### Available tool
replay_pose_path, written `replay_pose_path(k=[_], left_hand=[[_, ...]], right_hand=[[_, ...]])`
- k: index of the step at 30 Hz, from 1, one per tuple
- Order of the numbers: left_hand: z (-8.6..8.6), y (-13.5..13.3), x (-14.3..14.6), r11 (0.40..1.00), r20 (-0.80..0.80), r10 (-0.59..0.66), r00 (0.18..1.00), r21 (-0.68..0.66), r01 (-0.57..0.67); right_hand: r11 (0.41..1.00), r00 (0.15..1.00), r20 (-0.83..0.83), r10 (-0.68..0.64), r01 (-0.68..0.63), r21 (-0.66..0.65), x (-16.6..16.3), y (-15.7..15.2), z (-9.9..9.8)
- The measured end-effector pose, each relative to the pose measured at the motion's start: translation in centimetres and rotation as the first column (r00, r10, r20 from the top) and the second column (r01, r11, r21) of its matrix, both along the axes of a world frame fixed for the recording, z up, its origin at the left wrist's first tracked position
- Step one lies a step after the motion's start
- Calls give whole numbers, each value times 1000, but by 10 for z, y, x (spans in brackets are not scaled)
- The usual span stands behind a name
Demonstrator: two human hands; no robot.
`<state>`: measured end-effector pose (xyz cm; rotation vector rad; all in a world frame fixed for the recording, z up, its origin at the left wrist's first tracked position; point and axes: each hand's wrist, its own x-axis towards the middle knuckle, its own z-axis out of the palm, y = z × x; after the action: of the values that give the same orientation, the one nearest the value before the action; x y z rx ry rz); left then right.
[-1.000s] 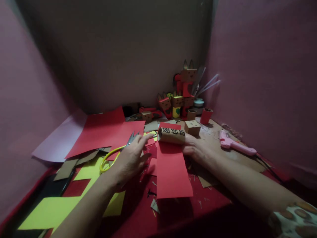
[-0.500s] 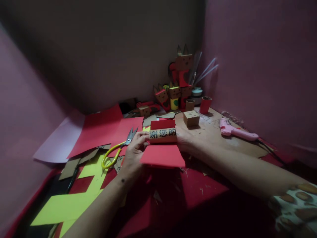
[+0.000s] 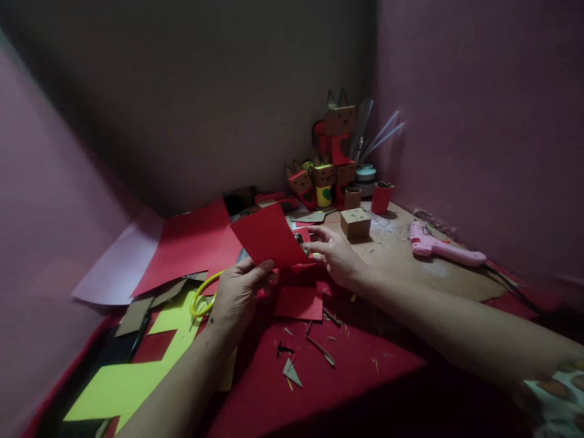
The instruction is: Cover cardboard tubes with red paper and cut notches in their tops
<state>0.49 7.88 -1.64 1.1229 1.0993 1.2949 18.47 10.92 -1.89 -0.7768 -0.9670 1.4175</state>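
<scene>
At the near right edge shows a patterned sleeve (image 3: 554, 395), and at the near left lie yellow paper pieces (image 3: 118, 386), partly behind the left forearm. Between the forearms, the red surface (image 3: 365, 371) carries a small grey triangular scrap (image 3: 292, 372), a thin curved strip (image 3: 322, 351) and a small dark scrap (image 3: 285, 348). Farther in, a small red piece (image 3: 298, 303) lies flat below the hands.

The left hand (image 3: 239, 289) is clamped on the lower left corner of a red sheet (image 3: 264, 234), thumb on the facing side; the sheet is raised and tilted above the surface. Just beside its right edge, the right hand (image 3: 335, 252) has its fingers bent at a tube (image 3: 301, 242), mostly hidden behind the sheet; whether they grip it or merely touch it, I cannot tell in this dim light.

Yellow-handled scissors (image 3: 201, 301) lie partly behind the left hand, with a large red sheet of paper (image 3: 191, 243) beyond. Past the right hand are a cardboard box (image 3: 356, 223) and, to the right, a pink glue gun (image 3: 447, 250). Farthest stand a red tube (image 3: 382, 199), a pale-lidded jar (image 3: 365, 176) and several eared figures (image 3: 323, 193), some stacked.
</scene>
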Motion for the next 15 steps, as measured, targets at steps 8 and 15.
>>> replay_pose_path(k=[8,15], left_hand=[[3,-1,2,998,45,57,997,-3,-57],[-3,3,2,997,33,15,999,75,-17]], right_hand=[[994,978,202,-46,24,108,5,-9,7],[972,960,159,231,-235,7,2,-11,5]])
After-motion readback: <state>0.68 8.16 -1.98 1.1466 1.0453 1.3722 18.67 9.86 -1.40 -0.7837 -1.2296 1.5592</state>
